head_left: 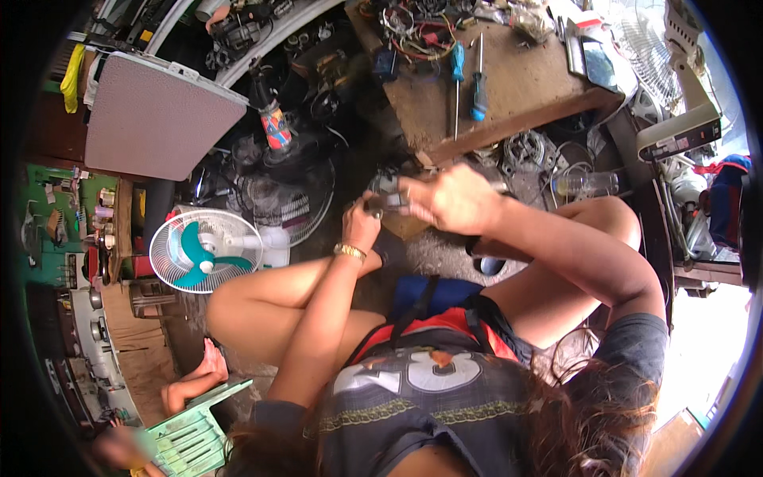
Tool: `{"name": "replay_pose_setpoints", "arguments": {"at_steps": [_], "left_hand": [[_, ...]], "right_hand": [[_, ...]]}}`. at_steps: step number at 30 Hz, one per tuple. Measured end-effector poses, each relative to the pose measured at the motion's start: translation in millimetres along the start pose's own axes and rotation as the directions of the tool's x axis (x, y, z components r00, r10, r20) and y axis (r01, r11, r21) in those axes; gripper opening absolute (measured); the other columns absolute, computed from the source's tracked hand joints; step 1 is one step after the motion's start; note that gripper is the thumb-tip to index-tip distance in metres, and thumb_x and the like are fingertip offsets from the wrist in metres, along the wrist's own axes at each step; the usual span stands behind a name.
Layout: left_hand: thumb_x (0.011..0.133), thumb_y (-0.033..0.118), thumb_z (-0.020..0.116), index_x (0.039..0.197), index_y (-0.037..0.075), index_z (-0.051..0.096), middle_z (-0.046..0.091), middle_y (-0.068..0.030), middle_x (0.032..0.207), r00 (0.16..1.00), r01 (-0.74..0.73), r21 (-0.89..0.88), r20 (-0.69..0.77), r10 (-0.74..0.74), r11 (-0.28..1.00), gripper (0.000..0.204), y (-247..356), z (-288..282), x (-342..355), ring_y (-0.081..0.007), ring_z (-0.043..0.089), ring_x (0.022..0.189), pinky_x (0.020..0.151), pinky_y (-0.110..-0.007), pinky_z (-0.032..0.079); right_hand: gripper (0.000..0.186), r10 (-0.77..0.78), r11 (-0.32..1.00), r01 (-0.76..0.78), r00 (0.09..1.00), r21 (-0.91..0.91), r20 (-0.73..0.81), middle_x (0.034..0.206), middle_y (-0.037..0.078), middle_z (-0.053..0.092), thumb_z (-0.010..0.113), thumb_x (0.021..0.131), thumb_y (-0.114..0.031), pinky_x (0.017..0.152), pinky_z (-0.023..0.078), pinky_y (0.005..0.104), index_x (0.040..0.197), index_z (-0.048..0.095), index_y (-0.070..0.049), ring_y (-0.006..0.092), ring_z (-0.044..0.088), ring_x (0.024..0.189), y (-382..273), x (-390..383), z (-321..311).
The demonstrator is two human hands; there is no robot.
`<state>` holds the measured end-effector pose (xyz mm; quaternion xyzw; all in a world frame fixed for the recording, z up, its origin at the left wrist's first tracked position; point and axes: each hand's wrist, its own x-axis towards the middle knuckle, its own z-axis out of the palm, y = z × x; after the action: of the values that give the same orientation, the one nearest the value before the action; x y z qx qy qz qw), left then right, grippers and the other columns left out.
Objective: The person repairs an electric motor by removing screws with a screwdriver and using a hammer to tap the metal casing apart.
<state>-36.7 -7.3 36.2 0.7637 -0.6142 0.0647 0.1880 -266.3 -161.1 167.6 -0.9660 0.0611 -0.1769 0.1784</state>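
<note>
My left hand (363, 228), with a gold-coloured band at the wrist, is closed on a small dark metal part (387, 202) in front of my knees. Coming in from the right, my right hand (455, 199) grips the other side of that part or a tool pressed against it; the fingers hide which. Both hands meet just short of the wooden table's near corner. On that table lie two screwdrivers: a blue-handled one (457, 63) and a second with a dark and blue handle (479, 97).
Left of my hands stand a white fan with teal blades (205, 253) and a bare fan cage (294, 207). The wooden table (425, 107) carries wires and tools. Metal parts (528, 151) and a clear bottle (588, 184) lie right. Someone sits by a green chair (187, 433).
</note>
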Motion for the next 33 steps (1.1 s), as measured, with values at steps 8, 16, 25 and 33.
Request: {"name": "replay_pose_setpoints", "arguments": {"at_steps": [8, 16, 25, 33], "left_hand": [[0.087, 0.004, 0.068, 0.083, -0.001, 0.052, 0.06, -0.0155, 0.073, 0.993, 0.105, -0.279, -0.023, -0.116, 0.955, 0.018, -3, -18, 18, -0.033, 0.064, 0.068, 0.061, -0.04, 0.049], [0.087, 0.004, 0.068, 0.083, -0.002, 0.051, 0.06, -0.0162, 0.073, 0.992, 0.125, -0.254, 0.035, -0.12, 0.959, 0.018, 3, -12, 13, -0.0334, 0.064, 0.069, 0.063, -0.041, 0.049], [0.088, 0.006, 0.067, 0.085, 0.002, 0.048, 0.061, -0.0156, 0.077, 0.994, 0.099, -0.212, 0.057, -0.089, 0.972, 0.019, 7, -12, 17, -0.0381, 0.063, 0.07, 0.06, -0.046, 0.048], [0.09, 0.011, 0.063, 0.088, 0.004, 0.048, 0.059, -0.0157, 0.083, 0.993, 0.054, -0.117, 0.109, -0.042, 0.992, 0.017, 13, -10, 19, -0.0417, 0.062, 0.077, 0.063, -0.05, 0.048]], "right_hand": [[0.035, 0.162, 0.964, -0.08, 0.933, 0.253, -0.322, 0.064, 0.017, 0.061, 0.046, 0.101, -0.044, 0.057, 0.048, 0.0525, 0.108, 0.055, -0.011, 0.0425, 0.062, 0.067, 24, 12, -31], [0.037, 0.165, 0.967, -0.108, 0.956, 0.231, -0.244, 0.063, 0.018, 0.059, 0.043, 0.102, -0.045, 0.057, 0.046, 0.0536, 0.1, 0.049, -0.009, 0.0437, 0.06, 0.066, 18, 15, -28], [0.037, 0.18, 0.963, -0.129, 0.96, 0.236, -0.213, 0.063, 0.019, 0.06, 0.042, 0.102, -0.046, 0.059, 0.048, 0.0532, 0.099, 0.049, -0.01, 0.0438, 0.062, 0.068, 16, 15, -32], [0.035, 0.181, 0.965, -0.14, 0.967, 0.224, -0.178, 0.067, 0.018, 0.062, 0.043, 0.101, -0.045, 0.06, 0.05, 0.0523, 0.102, 0.051, -0.011, 0.043, 0.064, 0.07, 16, 15, -30]]}}
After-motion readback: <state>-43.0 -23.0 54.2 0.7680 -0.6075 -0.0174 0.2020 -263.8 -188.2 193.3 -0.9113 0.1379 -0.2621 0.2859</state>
